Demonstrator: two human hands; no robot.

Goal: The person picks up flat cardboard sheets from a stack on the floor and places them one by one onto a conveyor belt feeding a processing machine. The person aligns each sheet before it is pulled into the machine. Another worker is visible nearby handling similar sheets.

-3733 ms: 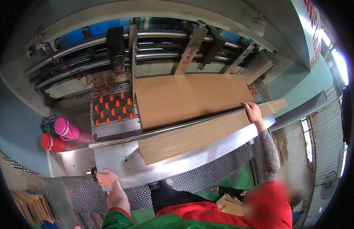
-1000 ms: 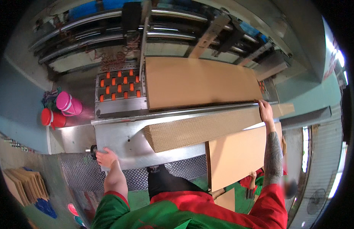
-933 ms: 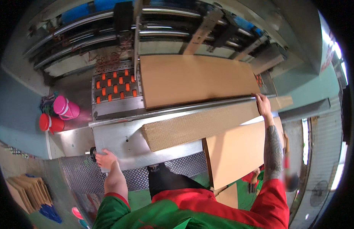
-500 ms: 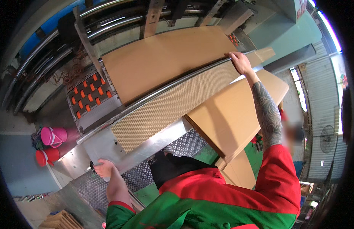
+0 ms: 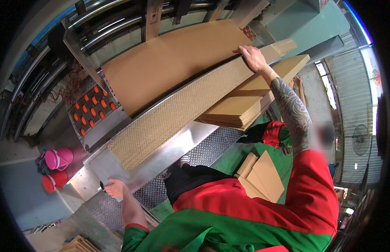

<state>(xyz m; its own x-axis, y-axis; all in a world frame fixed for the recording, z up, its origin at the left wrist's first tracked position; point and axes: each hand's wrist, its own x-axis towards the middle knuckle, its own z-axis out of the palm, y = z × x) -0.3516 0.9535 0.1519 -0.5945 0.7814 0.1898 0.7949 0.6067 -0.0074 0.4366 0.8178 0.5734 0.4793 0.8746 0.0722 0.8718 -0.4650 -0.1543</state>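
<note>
My right hand (image 5: 253, 58) lies over the far right end of a long stack of cardboard sheets (image 5: 178, 111), its fingers stretched across the upper edge. The wavy cut edges of this stack face me. At the near left corner of the metal table (image 5: 150, 166), my left hand (image 5: 115, 187) has its fingers curled round a small black handle (image 5: 103, 185), mostly hidden by the hand. A second cardboard stack (image 5: 245, 103) rests partly over the table's right side, close under my right forearm. A co-worker's hand (image 5: 298, 80) is at its far end.
A broad brown sheet (image 5: 174, 63) lies in the machine, beside orange rollers (image 5: 94, 100). Pink (image 5: 58, 158) and red buckets (image 5: 55, 181) stand at left. The co-worker (image 5: 274, 133) bends at right. Folded cardboard (image 5: 262, 176) lies on the green floor, past the metal tread plate (image 5: 214, 143).
The second cardboard stack has risen and tilted flatter onto the table, uncovering the co-worker and the floor cardboard. My right hand stays on the long stack; my left stays at the corner.
</note>
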